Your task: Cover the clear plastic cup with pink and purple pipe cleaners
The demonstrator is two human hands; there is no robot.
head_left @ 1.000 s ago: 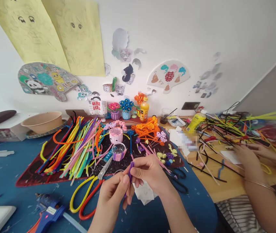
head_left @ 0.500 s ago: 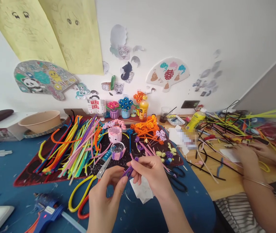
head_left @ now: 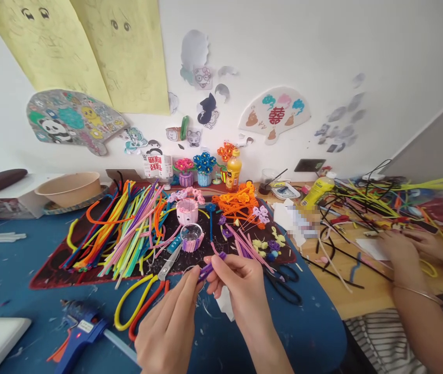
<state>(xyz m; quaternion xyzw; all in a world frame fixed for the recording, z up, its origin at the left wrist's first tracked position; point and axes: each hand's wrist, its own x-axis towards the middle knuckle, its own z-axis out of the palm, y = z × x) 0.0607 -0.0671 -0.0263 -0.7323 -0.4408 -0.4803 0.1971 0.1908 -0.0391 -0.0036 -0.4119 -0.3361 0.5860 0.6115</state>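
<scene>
A short, folded purple pipe cleaner (head_left: 206, 270) is held between my two hands over the front of the table. My left hand (head_left: 172, 314) pinches its lower left end, with the back of the hand turned up. Thumb and fingertips of my right hand (head_left: 239, 283) are closed on the upper right end. Partly under my right hand lies a piece of white paper (head_left: 225, 304). Beyond my fingers stands a small pink and purple pot with a clear ring (head_left: 192, 241). Scissors with yellow and red handles (head_left: 138, 301) lie to the left of my left hand.
A blue glue gun (head_left: 85, 332) lies at front left. Colourful pipe cleaners (head_left: 135, 223) are heaped on the dark mat (head_left: 50, 270). Black-handled scissors (head_left: 286, 285) rest at right. Another person's hands (head_left: 401, 254) work at the wooden table. Pipe-cleaner flowers (head_left: 205, 163) stand by the wall.
My left hand has rolled over, its fingers drawing together on the purple pipe cleaner. My right hand keeps its pinch. The camera view has shifted slightly.
</scene>
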